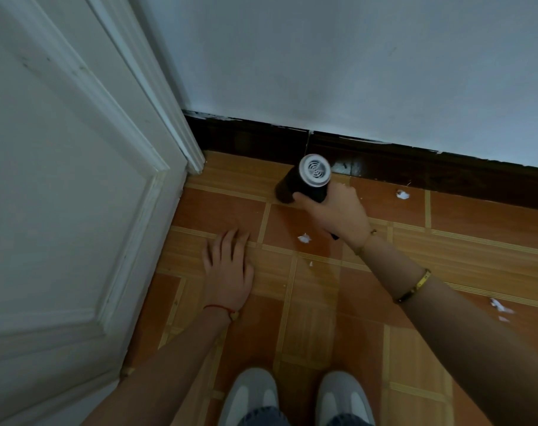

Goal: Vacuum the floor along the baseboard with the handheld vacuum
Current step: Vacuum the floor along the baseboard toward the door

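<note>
My right hand grips a black handheld vacuum with a white vented rear cap that faces me. Its dark nozzle end points down and left, touching the orange tiled floor just in front of the dark brown baseboard. My left hand lies flat on the floor with fingers spread, holding nothing. White paper scraps lie on the tiles: one scrap just under my right hand, another scrap near the baseboard to the right, and more scraps at the far right.
A white panelled door and its frame fill the left side, meeting the baseboard at the corner. A pale wall rises above the baseboard. My two grey shoes stand at the bottom edge.
</note>
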Available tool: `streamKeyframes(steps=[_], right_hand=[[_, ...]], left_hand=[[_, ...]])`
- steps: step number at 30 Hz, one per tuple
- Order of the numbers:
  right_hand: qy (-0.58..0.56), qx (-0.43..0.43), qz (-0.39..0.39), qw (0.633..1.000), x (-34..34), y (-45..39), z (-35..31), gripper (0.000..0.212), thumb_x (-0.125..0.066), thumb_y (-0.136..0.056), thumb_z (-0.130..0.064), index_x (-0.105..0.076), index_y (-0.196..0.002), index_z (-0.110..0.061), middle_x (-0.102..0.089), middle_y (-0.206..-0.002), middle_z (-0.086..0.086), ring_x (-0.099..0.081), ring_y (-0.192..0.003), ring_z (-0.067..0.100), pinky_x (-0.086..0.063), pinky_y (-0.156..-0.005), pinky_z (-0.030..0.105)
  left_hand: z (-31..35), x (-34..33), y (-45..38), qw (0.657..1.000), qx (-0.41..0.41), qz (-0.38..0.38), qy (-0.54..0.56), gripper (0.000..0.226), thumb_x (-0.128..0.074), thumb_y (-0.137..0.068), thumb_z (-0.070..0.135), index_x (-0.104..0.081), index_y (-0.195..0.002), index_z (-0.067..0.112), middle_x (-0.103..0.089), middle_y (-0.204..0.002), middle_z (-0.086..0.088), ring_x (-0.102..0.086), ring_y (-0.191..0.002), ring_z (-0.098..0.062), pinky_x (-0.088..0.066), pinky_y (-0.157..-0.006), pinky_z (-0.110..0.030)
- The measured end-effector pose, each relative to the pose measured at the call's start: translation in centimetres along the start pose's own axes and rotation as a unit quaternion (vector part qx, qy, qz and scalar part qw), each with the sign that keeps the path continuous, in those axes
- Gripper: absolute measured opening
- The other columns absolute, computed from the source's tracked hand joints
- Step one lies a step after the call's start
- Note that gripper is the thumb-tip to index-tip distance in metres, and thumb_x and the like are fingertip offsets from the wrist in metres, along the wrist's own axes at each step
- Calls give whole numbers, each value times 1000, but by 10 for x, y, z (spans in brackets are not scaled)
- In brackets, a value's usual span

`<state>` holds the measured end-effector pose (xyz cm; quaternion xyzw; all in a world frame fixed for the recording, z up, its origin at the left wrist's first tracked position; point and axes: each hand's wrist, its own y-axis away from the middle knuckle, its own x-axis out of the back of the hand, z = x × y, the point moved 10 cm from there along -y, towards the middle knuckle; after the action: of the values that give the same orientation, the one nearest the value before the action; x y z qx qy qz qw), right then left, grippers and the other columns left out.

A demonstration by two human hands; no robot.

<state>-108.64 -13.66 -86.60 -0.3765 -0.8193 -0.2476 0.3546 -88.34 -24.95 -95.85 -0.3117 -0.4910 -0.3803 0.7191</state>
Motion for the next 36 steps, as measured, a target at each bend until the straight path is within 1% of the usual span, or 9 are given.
streamKeyframes(steps=[5,8,10,14,17,21,26,31,36], right_hand=[[-8,-15,-142,990,-1,11,13,28,-63,-89,-48,-55,-85,-21,-61,-64,-3,-62,-59,14,-47,-52,19],[39,-14,-78,996,9,18,21,45,-62,-86,-56,-59,-111,-19,-63,-80,-6,-64,-82,19,-54,-72,32],[38,-25,-63,997,15,25,26,42,-61,-85,-56,-58,-111,-23,-62,-82,-6,-63,-88,23,-55,-81,40],[-1,-44,-130,991,23,40,30,24,-64,-89,-44,-47,-86,-28,-52,-64,-11,-51,-58,7,-46,-60,24],[-19,-71,-190,979,19,53,39,27,-65,-87,-46,-51,-75,-26,-60,-58,-3,-56,-47,8,-47,-56,27],[-10,-47,-161,986,21,63,36,27,-64,-88,-47,-46,-74,-32,-57,-62,-7,-55,-54,6,-46,-58,24],[-76,-93,-280,952,2,88,43,30,-68,-88,-39,-50,-108,-28,-62,-70,2,-60,-51,14,-51,-50,28],[-13,-56,-139,989,22,84,51,34,-65,-88,-46,-59,-109,-20,-60,-74,-7,-59,-60,4,-48,-55,20],[-98,-64,-298,947,-21,108,46,30,-67,-87,-44,-53,-108,-27,-65,-70,0,-63,-52,16,-56,-54,30]], left_hand=[[1,2,1,1000,1,2,5,49,-38,-93,29,-49,-139,16,-46,-145,-9,-38,-137,-29,-21,-116,-60],[1,1,0,1000,1,2,4,49,-38,-94,28,-48,-140,16,-45,-146,-9,-38,-137,-29,-20,-116,-60],[1,0,0,1000,1,-2,3,49,-37,-94,28,-47,-141,16,-44,-147,-8,-37,-138,-29,-20,-116,-60],[2,1,1,1000,0,-1,0,50,-37,-93,28,-48,-140,15,-45,-145,-10,-37,-137,-30,-23,-114,-61],[2,0,0,1000,6,-12,-7,50,-36,-92,28,-47,-140,15,-45,-144,-10,-35,-137,-29,-23,-114,-62],[3,0,0,1000,7,-22,-14,51,-35,-92,29,-46,-141,15,-44,-145,-10,-34,-137,-29,-22,-115,-63],[18,6,-4,1000,10,-8,9,52,-33,-91,28,-48,-139,14,-45,-145,-11,-36,-137,-31,-22,-115,-61],[41,1,-17,1000,-18,-4,17,49,-34,-91,24,-49,-136,14,-47,-141,-11,-34,-136,-30,-20,-116,-62],[41,3,-28,1000,-20,8,22,44,-45,-92,13,-48,-136,13,-46,-142,-12,-33,-137,-30,-18,-117,-63]])
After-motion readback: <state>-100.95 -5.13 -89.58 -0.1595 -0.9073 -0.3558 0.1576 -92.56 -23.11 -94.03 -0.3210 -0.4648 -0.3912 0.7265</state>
